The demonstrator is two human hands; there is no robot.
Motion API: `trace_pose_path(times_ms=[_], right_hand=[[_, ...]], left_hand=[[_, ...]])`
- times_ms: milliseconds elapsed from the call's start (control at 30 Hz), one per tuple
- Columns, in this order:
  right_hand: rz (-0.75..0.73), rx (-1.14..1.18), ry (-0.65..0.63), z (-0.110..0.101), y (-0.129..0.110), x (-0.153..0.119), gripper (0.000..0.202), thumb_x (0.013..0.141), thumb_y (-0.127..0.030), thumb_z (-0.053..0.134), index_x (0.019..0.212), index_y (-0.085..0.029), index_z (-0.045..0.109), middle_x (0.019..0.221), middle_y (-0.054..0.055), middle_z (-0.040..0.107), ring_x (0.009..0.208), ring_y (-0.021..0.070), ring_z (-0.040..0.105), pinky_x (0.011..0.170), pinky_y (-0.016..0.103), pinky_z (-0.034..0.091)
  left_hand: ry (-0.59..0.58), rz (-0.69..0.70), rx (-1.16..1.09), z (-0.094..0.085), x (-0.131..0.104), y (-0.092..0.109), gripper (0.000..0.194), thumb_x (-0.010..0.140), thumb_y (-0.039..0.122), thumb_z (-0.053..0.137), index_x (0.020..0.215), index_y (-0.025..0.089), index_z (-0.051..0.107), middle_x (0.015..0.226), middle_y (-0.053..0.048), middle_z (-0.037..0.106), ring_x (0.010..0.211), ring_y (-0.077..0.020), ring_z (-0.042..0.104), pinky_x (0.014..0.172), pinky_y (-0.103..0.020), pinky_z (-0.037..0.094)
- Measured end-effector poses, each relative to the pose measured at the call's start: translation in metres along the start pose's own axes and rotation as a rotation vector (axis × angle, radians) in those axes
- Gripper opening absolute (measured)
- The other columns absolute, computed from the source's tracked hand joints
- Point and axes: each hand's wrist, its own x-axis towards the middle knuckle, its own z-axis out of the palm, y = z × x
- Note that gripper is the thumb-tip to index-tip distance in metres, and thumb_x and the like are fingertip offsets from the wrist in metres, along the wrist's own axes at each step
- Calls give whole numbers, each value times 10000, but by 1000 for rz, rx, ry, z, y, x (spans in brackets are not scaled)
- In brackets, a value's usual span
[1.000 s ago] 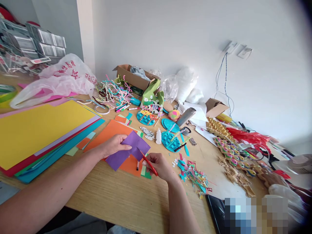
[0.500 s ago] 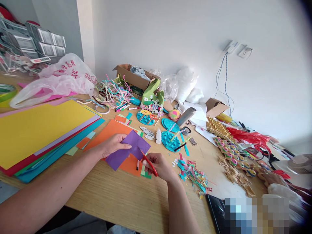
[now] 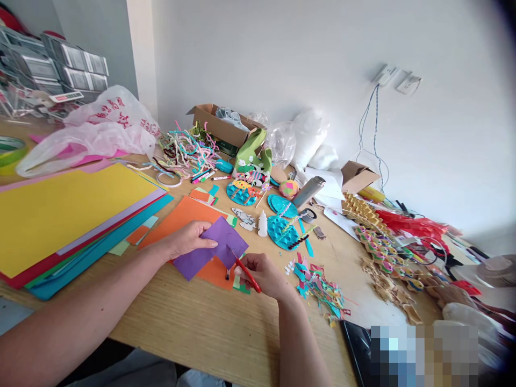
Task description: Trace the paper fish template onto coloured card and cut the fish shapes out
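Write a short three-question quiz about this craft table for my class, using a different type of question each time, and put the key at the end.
1. Short answer: Which tool does the right hand hold?

2. True or false: The heap of coloured scraps lies to the left of both hands.

3. Multiple choice: What colour is the sheet of paper in the left hand?
a) Orange
b) Purple
c) Yellow

Key
1. Red-handled scissors.
2. False: the coloured scraps lie to the right of the right hand.
3. b) Purple.
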Motion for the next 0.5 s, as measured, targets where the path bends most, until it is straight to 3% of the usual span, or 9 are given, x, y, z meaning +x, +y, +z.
trace_pose_path(times_ms=[500], right_hand=[[-102,95,-102,-4,6,-1,509,681,-608,721,837,-127,664,672,13,624,527,89,542,476,194,412]], left_hand=[[-38,-42,-143,-2,-2,0,367,659,332,784,942,140,653,766,-46,705,589,-146,630,567,-261,497]])
